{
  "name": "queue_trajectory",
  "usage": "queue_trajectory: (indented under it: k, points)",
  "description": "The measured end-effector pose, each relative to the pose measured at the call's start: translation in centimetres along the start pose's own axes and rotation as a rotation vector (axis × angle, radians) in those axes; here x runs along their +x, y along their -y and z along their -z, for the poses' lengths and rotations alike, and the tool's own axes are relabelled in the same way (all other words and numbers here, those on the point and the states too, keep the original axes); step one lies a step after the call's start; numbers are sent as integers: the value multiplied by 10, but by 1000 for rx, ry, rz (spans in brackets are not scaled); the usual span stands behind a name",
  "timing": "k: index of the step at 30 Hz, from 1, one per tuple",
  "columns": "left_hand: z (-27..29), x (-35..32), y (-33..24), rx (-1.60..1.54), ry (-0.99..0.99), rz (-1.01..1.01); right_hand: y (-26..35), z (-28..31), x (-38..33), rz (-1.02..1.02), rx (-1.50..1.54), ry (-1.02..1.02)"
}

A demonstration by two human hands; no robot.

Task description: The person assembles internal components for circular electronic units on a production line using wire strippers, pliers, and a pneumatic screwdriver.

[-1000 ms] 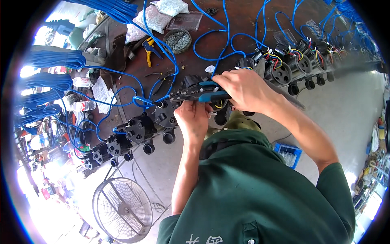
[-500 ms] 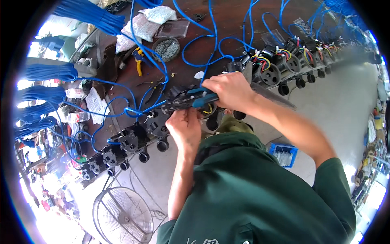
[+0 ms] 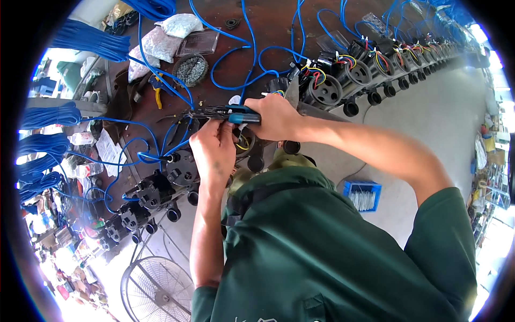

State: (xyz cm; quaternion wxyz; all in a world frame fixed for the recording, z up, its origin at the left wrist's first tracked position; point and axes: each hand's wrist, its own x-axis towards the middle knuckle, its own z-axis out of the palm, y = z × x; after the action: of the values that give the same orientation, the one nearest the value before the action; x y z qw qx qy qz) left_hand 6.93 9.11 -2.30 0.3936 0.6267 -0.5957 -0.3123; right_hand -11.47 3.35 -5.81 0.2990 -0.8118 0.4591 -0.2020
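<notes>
Black housings point(image 3: 153, 190) line the worktop point(image 3: 271, 32) edge, likely for easy reach; your left hand point(image 3: 213, 147) has fingers bunched under the head of the blue-handled pliers point(image 3: 221, 112), maybe steadying something, can't tell what it pinches. Pliers sit between your hands, right hand point(image 3: 276, 119) wrapped round the handles, probably for leverage; further right, open housings point(image 3: 325, 92) leave coloured wires point(image 3: 320, 73) exposed, presumably for access

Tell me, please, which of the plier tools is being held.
The teal-handled tool, gripped in the right hand; the yellow-handled tool lies on the brown tabletop.
</notes>
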Motion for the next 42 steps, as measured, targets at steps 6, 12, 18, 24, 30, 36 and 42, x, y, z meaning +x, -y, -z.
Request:
queue_trajectory:
  k: [6,12,18,24,30,36,42]
  points:
    - [11,9,-7,-62,39,46,28,17,-9,-167,54,18]
    - [8,29,-8,-54,-14,93,-5,80,-57,-285,134,-284]
    - [17,52,32,-206,-32,226,-87,95,-84,-579,-449,-177]
    - [15,70,54,-258,2,348,-76,97,-85,-369,-609,-276]
    - [19,79,44,-280,41,438,-66,85,-90,-301,-584,-411]
    - [23,81,80,-186,22,344,-14,69,-97,-234,-612,-15]
    - [47,8,-1,132,-248,-146,-13,50,-95,-228,-709,-122]
